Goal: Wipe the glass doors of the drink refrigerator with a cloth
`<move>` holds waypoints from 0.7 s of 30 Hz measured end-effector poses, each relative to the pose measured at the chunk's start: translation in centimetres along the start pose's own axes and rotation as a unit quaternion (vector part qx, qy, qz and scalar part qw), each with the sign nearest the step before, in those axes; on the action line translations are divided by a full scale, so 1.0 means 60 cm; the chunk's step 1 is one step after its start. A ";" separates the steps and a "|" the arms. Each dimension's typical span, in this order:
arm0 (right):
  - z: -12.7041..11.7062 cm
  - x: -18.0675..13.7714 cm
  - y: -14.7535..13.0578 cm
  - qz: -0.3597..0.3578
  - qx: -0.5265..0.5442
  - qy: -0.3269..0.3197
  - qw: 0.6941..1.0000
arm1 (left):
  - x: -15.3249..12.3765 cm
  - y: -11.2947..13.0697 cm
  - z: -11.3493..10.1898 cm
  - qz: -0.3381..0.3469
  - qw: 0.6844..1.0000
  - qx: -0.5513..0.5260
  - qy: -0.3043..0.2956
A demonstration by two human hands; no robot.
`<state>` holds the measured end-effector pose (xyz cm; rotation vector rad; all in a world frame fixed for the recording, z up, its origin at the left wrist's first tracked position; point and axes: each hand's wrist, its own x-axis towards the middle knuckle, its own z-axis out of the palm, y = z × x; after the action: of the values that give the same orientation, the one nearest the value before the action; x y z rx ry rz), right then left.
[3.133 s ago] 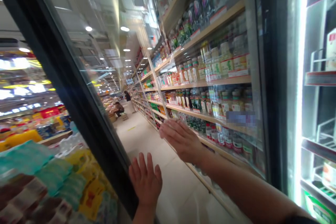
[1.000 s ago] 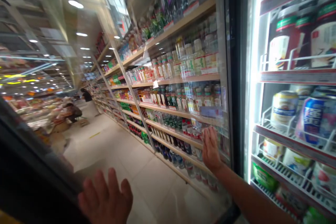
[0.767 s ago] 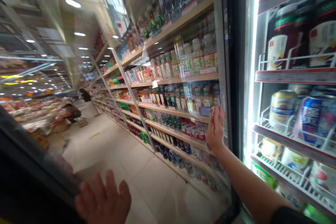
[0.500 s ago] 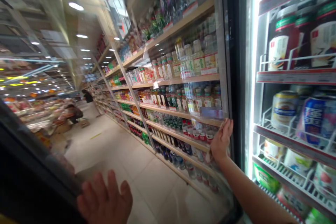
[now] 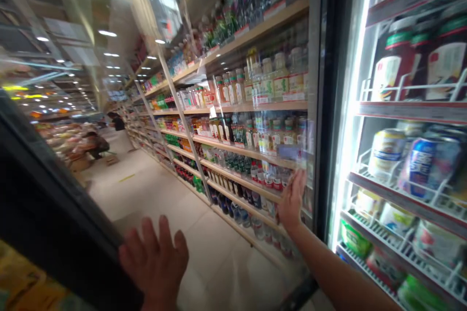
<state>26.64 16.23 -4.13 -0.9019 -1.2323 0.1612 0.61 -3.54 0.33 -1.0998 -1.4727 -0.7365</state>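
Observation:
I stand at an open cooler and look through its glass door (image 5: 233,121), which is swung out in front of me. My left hand (image 5: 155,262) lies flat on the glass near the door's dark left frame (image 5: 54,204), fingers spread. Flat against the glass close to the hinge-side frame (image 5: 326,107) is my right hand (image 5: 292,199), holding nothing. To the right, the lit cooler shelves (image 5: 404,112) carry cans and cups (image 5: 419,160) behind white wire guards.
Through the glass runs a long aisle with wooden shelves of bottled drinks (image 5: 262,87) on the right. Far down the aisle a person (image 5: 116,121) stands and another person (image 5: 93,145) crouches by a display. Yellow packages (image 5: 22,282) show at the lower left.
The view has swung right since three seconds ago, showing more of the cooler. My right hand slid along the glass toward the hinge side, rose, then came down slightly. My left hand stays flat.

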 end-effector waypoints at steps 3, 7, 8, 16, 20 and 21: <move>0.009 -0.025 -0.074 -0.122 0.015 -0.109 0.986 | -0.003 0.001 0.000 -0.013 1.000 -0.027 -0.002; 0.026 -0.023 -0.149 -0.151 0.005 -0.117 0.982 | -0.006 0.002 -0.002 -0.020 0.998 -0.051 -0.003; 0.030 -0.030 -0.159 -0.160 -0.005 -0.117 0.980 | -0.005 0.003 -0.004 -0.020 0.998 -0.057 -0.003; 0.042 -0.149 -0.221 -0.418 -0.057 -0.265 0.867 | 0.005 0.004 -0.041 -0.004 0.993 -0.116 -0.007; 0.048 -0.114 -0.279 -0.329 -0.057 -0.219 0.917 | 0.003 0.002 -0.061 0.002 0.989 -0.143 -0.040; 0.049 -0.111 -0.288 -0.311 -0.052 -0.206 0.926 | 0.002 0.002 -0.065 0.001 0.988 -0.148 -0.048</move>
<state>15.63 2.66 2.59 -0.5362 -1.8802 -0.2383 2.24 -6.99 1.25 -1.3775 -1.4721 -0.9337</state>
